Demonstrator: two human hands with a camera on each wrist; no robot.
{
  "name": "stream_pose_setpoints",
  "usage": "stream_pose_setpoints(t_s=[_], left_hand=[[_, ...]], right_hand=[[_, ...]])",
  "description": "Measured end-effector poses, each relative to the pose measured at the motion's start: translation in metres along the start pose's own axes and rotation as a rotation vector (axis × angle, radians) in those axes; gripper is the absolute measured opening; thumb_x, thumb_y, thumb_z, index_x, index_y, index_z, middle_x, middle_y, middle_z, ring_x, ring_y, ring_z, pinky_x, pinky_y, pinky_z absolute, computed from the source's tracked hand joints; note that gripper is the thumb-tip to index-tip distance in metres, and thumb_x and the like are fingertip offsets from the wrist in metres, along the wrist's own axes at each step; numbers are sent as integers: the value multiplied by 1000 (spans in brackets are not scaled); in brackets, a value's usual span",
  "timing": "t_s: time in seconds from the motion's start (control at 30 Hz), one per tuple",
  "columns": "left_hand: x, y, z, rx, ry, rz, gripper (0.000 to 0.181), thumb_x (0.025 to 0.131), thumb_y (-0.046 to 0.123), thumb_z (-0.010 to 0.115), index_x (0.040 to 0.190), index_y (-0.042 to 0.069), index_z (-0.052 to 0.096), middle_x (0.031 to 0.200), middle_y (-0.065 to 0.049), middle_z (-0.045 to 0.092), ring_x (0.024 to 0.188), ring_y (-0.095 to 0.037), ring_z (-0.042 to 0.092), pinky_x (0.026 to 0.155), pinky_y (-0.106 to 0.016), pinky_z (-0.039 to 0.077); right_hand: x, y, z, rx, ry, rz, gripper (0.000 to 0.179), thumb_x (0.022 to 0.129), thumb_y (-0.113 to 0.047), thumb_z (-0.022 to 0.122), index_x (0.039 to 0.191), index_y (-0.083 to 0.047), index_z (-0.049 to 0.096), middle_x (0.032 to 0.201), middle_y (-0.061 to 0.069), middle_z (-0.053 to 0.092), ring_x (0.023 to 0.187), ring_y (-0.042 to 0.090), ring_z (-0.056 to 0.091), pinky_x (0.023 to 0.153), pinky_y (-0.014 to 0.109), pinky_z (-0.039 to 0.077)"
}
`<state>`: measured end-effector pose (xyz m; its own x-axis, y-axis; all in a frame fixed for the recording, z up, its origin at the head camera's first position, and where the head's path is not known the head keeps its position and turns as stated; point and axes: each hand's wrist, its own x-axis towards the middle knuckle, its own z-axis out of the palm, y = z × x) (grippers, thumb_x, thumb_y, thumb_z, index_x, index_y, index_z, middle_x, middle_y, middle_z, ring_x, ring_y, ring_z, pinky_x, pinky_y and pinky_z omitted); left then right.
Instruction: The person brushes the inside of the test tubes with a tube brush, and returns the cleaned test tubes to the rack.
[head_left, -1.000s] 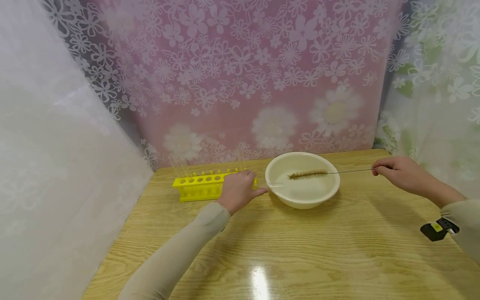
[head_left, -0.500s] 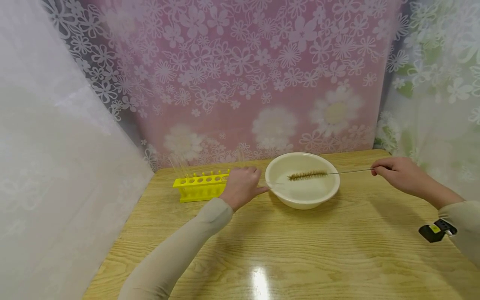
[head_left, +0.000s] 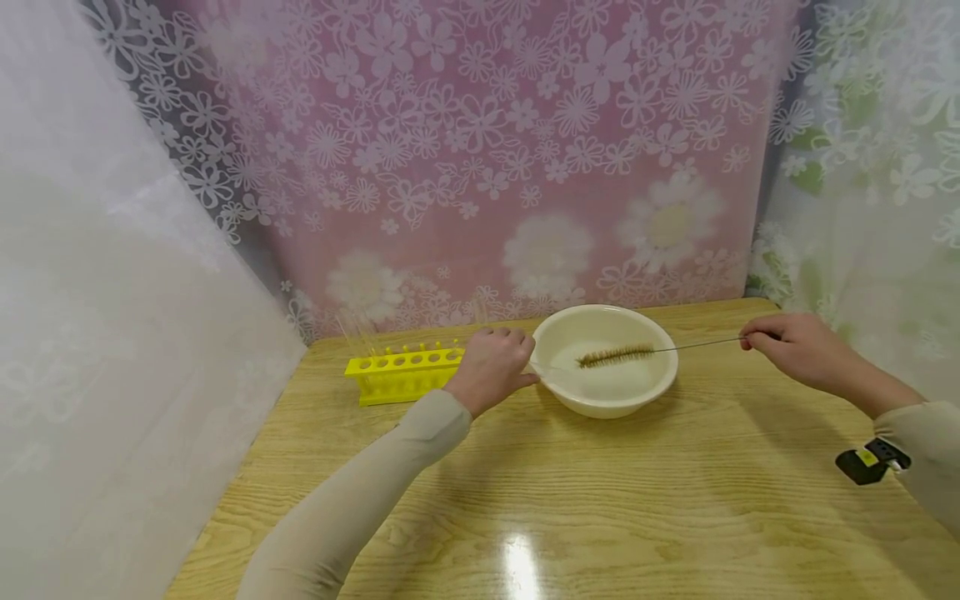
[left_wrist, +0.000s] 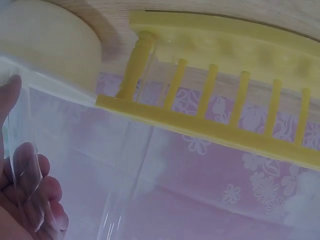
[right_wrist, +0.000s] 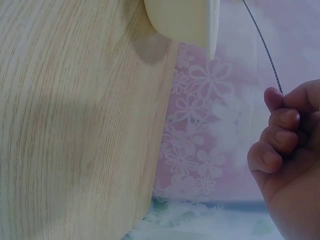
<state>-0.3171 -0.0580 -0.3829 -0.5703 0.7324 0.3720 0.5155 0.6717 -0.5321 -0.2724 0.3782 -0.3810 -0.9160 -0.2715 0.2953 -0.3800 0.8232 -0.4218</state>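
My left hand [head_left: 491,371] grips a clear test tube [left_wrist: 22,125], fingers curled round it and thumb along its side. The tube's far end reaches over the left rim of a cream bowl [head_left: 603,409]. From the right, my right hand [head_left: 798,350] pinches the twisted wire handle [right_wrist: 264,40] of a test tube brush between thumb and forefinger. The brush's brown bristles [head_left: 615,356] hang over the bowl, apart from the tube and pointing towards it. Behind my left hand stands a yellow test tube rack [head_left: 401,390], its right end hidden in the head view.
Several clear tubes [head_left: 360,333] stand upright in the rack's left end, and another tube [left_wrist: 122,180] stands at its right end. The wooden table [head_left: 600,500] meets floral curtains [head_left: 480,167] at the back and sides.
My left hand has shifted slightly right with the test tube, closer to the bowl. The right hand and the brush are almost where they were.
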Motion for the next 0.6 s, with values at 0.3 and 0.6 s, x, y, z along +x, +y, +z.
stream_pose_setpoints(t_s=[0.3,0.6], left_hand=[[2,0,-1,51,12,37,59,79,69,72,107,17,69,101,5,71,85,-12,69,72,-27,56],[0,1,-1,48,-17,32,56,85,68,68,111,18,70,103,4,70,86,-13,68,71,-28,54]], right_hand=[[1,-4,-2,2,3,1,29,106,-12,47,111,1,72,104,18,73,72,-3,54,58,27,41],[0,-3,1,-5,30,-7,27,106,-11,48,110,0,73,103,18,73,68,-1,52,56,27,39]])
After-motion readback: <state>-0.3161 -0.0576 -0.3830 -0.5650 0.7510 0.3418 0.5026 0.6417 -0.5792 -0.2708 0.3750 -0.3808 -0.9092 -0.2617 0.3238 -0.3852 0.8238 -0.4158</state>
